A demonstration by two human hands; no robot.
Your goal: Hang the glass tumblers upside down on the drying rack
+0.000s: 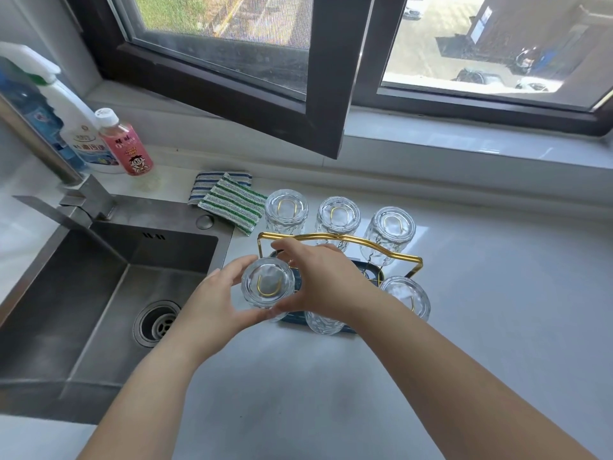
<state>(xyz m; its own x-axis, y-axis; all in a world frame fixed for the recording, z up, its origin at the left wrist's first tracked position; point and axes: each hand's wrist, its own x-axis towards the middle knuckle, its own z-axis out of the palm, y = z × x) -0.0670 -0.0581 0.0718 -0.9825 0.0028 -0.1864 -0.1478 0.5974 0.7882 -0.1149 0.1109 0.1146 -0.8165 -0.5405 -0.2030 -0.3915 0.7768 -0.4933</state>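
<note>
1. Pale countertop (481, 293) is carrying the drying rack (341, 240), a gold wire frame over a dark tray, just right of the steel sink (99, 293) and below an inward-swung window sash (232, 78).
2. Three glass tumblers are sitting inverted on the far row of prongs: far-left tumbler (286, 210), far-middle tumbler (337, 217), far-right tumbler (389, 232). On the near row, the near-right tumbler (406, 298) and the near-middle tumbler (323, 322) also appear to be hanging, the latter mostly hidden by the right forearm.
3. Both hands are cupping the near-left tumbler (268, 283), base up, a gold prong showing through it: the left hand (215, 297) is curling its fingers around the left side, the right hand (318, 280) is wrapping the right side. Whether it is fully seated I cannot tell.
4. Judging by this, the task is nearly finishing; no loose tumblers are visible.
5. Open counter is lying to the right and toward the person for withdrawing; the sink's edge is running close on the left, and the rack's handle is crossing just behind the hands.
</note>
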